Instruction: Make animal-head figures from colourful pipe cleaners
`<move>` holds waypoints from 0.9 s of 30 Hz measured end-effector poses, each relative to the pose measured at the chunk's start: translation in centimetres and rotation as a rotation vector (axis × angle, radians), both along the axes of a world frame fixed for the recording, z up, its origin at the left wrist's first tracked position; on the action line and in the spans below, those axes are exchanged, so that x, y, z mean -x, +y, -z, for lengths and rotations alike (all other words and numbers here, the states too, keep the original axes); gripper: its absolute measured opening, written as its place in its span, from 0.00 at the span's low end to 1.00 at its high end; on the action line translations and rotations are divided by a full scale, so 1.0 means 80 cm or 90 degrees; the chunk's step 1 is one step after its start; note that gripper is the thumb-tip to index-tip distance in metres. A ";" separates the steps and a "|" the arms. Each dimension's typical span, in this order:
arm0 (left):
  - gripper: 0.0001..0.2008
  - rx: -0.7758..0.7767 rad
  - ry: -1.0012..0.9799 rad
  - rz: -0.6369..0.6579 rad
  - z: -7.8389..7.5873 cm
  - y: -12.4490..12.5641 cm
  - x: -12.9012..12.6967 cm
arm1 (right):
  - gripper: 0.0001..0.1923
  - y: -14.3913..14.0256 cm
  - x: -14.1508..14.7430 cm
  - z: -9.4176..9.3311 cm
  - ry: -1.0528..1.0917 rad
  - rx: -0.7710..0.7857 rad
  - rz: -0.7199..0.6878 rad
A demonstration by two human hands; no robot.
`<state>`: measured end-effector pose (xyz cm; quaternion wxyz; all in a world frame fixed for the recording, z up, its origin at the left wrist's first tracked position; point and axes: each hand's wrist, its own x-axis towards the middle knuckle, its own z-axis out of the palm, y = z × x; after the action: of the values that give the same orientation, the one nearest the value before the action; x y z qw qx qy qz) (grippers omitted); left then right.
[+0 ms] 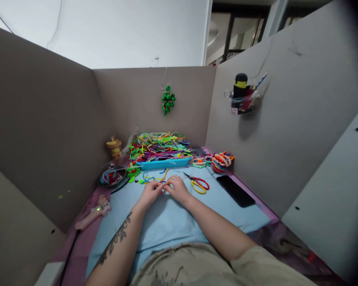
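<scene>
Starting at the left edge, a pink glue gun [93, 213] lies along the mat's border, its long axis running diagonally toward the person, and behind it a round dish [111, 177] of coloured bits sits near the left wall. The left hand [151, 193] meets the right hand [176, 188] at the middle of the light blue mat [167, 222], fingertips of both pinched together on a small pipe-cleaner piece [164, 186] that is mostly hidden between them; both hands are closed on it, neither nearer than the other. Loose yellow and blue strands [153, 177] lie just beyond the fingertips, running roughly left to right. Farther back, a turquoise tray [164, 163] heaped with pipe cleaners spans the rear edge. Just right of the right hand, scissors [198, 183] rest with blades pointing back-left, handles toward the right. A black phone [235, 190] lies further right, angled along the mat's edge close to the right wall. Bare mat lies between the forearms and the person's body.
</scene>
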<state>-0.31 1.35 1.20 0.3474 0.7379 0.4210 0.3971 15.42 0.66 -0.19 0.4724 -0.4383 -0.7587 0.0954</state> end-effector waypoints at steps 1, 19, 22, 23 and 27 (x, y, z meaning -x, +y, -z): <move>0.14 0.000 0.010 0.005 0.001 0.001 0.000 | 0.03 0.000 0.000 -0.001 -0.006 0.003 0.003; 0.09 0.103 -0.167 -0.063 -0.002 0.006 0.008 | 0.19 0.015 -0.009 0.007 0.250 0.108 -0.087; 0.10 0.239 -0.330 -0.084 -0.001 0.010 0.012 | 0.25 0.027 -0.011 0.020 0.371 0.193 -0.102; 0.10 0.285 -0.379 -0.077 -0.002 0.012 0.014 | 0.24 0.030 -0.011 0.023 0.404 0.232 -0.111; 0.07 0.410 -0.512 -0.050 -0.003 0.016 0.014 | 0.20 0.029 -0.007 0.024 0.501 0.379 -0.164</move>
<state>-1.40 2.63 1.43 0.6763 0.3658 0.3826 0.5123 16.00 3.02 -2.12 0.5617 -0.3873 -0.5111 0.5228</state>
